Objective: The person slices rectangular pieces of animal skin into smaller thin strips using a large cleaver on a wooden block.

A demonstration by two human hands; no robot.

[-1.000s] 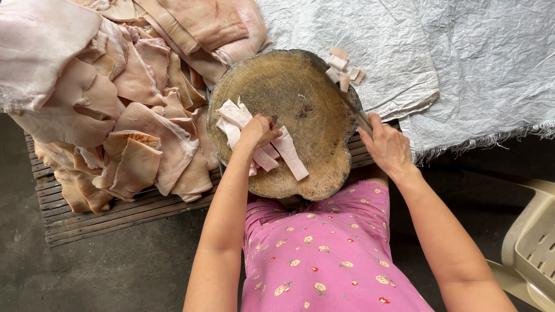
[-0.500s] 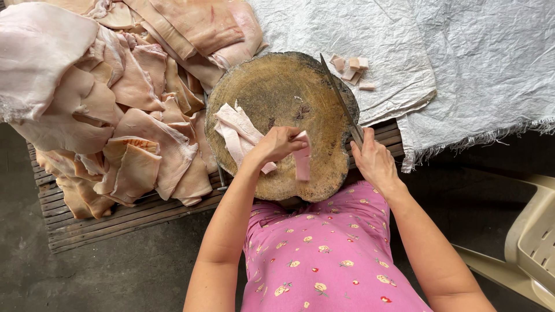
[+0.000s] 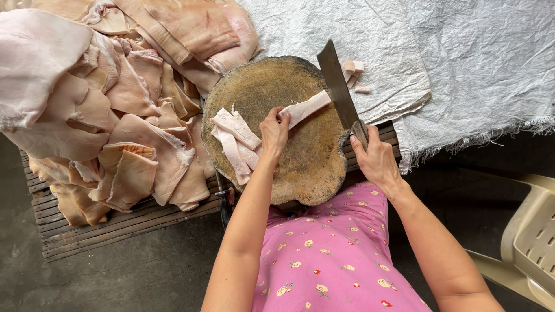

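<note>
Closest to me, pink flowered shirt fills the bottom centre, both forearms running up from it. Beige plastic chair at lower right, only partly in frame.

Right hand is wrapped tight around the cleaver handle, just past the right rim of the round wooden chopping block. Blade points up and away, angled over the block's upper right part; its lower edge sits at the far end of the strip, contact can't be confirmed.

Left hand is on the block, fingers curled down and pinching the near end of one pale strip of pork skin. That strip runs from my fingertips up-right toward the blade.

Just left of that hand: small stack of cut strips lying on the block, overlapping each other, reaching down to the block's left rim.

Block rests on a slatted wooden pallet over grey concrete floor.

Left of the block, on the pallet: big heap of raw pork skin slabs, pink and tan, piled loose, touching the block's left edge.

Farther out, upper right: white woven sack cloth spread flat, frayed near edge. A few small cut pieces lie on it, just beyond the blade.
</note>
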